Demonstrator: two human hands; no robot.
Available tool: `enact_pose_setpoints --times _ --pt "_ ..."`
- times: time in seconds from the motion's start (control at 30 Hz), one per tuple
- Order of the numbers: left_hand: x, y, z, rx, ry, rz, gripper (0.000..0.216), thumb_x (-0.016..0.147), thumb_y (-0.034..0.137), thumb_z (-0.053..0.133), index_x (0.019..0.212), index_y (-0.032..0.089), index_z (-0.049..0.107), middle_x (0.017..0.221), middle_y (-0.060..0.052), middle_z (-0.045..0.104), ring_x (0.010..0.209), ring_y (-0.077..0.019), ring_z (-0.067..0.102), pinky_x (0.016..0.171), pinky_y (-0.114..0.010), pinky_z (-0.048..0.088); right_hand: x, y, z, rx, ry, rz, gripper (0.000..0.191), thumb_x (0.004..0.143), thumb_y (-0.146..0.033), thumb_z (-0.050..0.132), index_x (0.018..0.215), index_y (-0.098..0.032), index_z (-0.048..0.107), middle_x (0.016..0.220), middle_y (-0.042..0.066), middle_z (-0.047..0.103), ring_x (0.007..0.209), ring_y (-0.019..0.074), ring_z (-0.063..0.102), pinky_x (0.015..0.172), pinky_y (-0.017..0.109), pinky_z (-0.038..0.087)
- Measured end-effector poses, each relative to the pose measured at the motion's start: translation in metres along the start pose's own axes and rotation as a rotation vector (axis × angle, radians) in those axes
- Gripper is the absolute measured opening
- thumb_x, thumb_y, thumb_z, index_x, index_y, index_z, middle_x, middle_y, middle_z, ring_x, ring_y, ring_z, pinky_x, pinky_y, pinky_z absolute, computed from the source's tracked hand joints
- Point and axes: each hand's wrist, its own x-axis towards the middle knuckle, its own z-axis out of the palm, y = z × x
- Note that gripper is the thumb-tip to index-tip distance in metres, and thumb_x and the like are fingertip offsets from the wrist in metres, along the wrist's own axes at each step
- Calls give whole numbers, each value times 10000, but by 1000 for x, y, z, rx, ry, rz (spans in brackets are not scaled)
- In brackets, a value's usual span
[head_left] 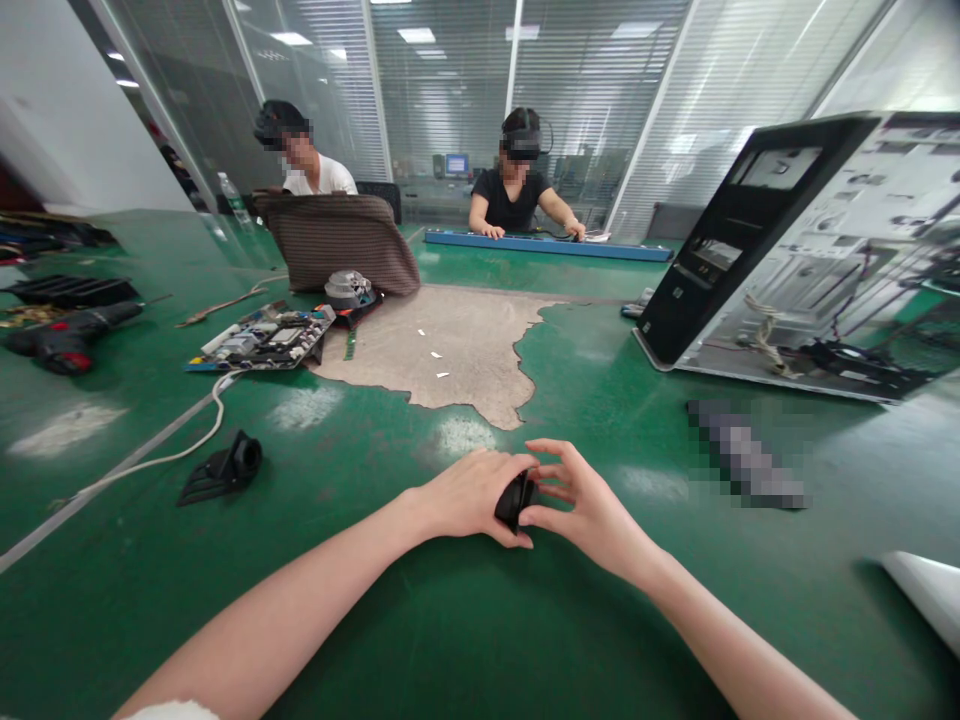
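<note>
Head view: left hand (471,493) and right hand (583,505) together low over green table (465,620), both gripping small black plastic part (514,499) between fingers, part pinched where hands meet. Similar black bracket (223,468) lying well apart to left beside white cable (180,440). Motherboard (264,340) farther back left. Open computer case (810,250) at right. Two people seated at far side.

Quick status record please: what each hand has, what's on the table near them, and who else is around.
left hand: grips small black part
right hand: fingertips on the same part
surface: green table, worn patch
left of hands: black bracket, white cable, circuit board
right: open computer case
others: two people seated at the far side
</note>
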Motion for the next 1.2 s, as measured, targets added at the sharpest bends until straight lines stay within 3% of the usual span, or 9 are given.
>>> enact_pose_setpoints --times 0.1,0.2,0.37,0.47,0.6,0.73,0.83,1.03,1.2 --pt "-1 11 -3 4 28 53 727 608 447 647 1214 230 311 968 -44 561 863 -219 535 747 -316 383 -4 -3 6 182 59 43 548 594 -242 713 1047 -236 404 1088 65 495 1033 228 532 799 380 523" --pt "-4 20 -9 33 119 97 563 630 357 605 1131 233 377 979 -40 543 878 -205 516 772 -318 370 -9 -13 10 253 86 43 514 619 -279 705 1032 -237 402 1083 69 495 1084 242 494 836 405 497" --pt "-6 29 -27 -1 257 72 457 610 346 584 1003 208 396 877 -17 528 805 -178 499 726 -300 372 -16 -32 12 173 169 -152 482 660 -309 682 1065 -249 427 1127 58 466 1121 224 442 924 398 429" --pt "-7 32 -35 52 230 43 431 602 316 585 983 213 411 888 -15 532 816 -183 499 719 -302 365 -17 -37 10 92 139 -119 327 730 -275 619 1020 -230 475 1027 47 530 995 192 526 882 368 456" --pt "-7 32 -37 130 153 57 409 616 295 572 990 208 432 909 -26 547 854 -200 509 742 -318 359 -15 -38 8 195 44 43 202 745 -274 602 909 -193 517 923 41 588 890 179 579 801 333 496" --pt "-6 31 -36 107 150 0 552 599 326 611 1085 188 388 932 -43 564 829 -210 535 738 -332 379 -12 -29 10 303 45 61 195 722 -246 626 883 -196 528 896 24 582 849 169 584 719 296 516" --pt "-5 24 -31 54 160 -73 728 555 366 659 1168 171 319 969 -61 567 806 -222 549 728 -343 400 -6 -13 14 320 67 -22 183 697 -251 650 839 -198 548 851 10 561 839 160 565 776 308 493" --pt "1 -5 -9 -71 147 -154 507 594 332 649 1030 204 426 877 -14 580 743 -186 554 652 -283 413 13 21 21 343 70 -67 224 701 -209 638 901 -237 541 1008 10 485 1042 167 487 916 327 433" --pt "5 -21 6 80 223 -96 558 610 448 647 1045 179 425 970 -58 559 872 -223 525 763 -340 377 21 31 24 298 135 -95 108 754 -235 575 858 -221 547 974 15 502 977 153 520 866 305 457"
